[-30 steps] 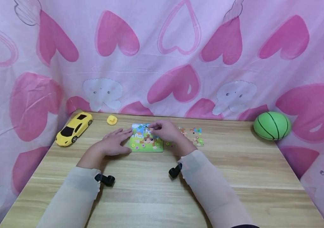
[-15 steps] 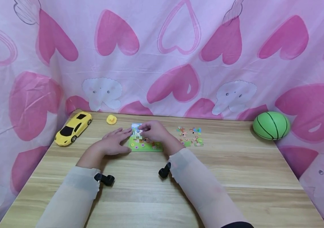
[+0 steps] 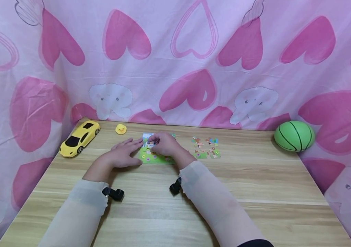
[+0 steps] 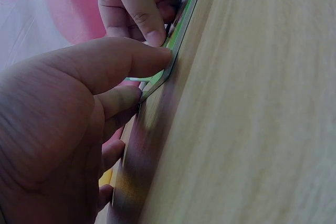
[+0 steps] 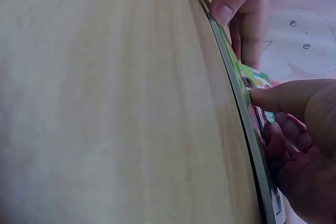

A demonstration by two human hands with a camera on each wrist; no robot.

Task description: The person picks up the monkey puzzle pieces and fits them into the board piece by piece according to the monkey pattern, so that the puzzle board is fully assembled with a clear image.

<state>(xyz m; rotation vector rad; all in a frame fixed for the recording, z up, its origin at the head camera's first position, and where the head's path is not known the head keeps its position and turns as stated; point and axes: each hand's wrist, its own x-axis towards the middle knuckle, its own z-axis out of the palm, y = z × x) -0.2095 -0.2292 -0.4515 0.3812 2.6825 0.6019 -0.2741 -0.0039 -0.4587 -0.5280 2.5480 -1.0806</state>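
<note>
Because the right hand [image 3: 164,144] is bent over the puzzle board [image 3: 149,159], a large part of the printed picture is hidden; its thumb and fingers are curled close together, but whether a piece is pinched between them cannot be told. Both forearms are cut off by the lower border. The board is placed on a wood-grain table [image 3: 150,206], to the left of some loose pieces [image 3: 198,144]. Toward the far side a yellow toy car [image 3: 78,140], a small duck [image 3: 121,129] and a green ball [image 3: 294,136] are set, before a hung pink cloth [image 3: 188,92] with hearts. Only in the wrist views is the board's thin edge clearly shown, touched by the left hand [image 3: 123,154], whose fingers are spread, not closed around it.
</note>
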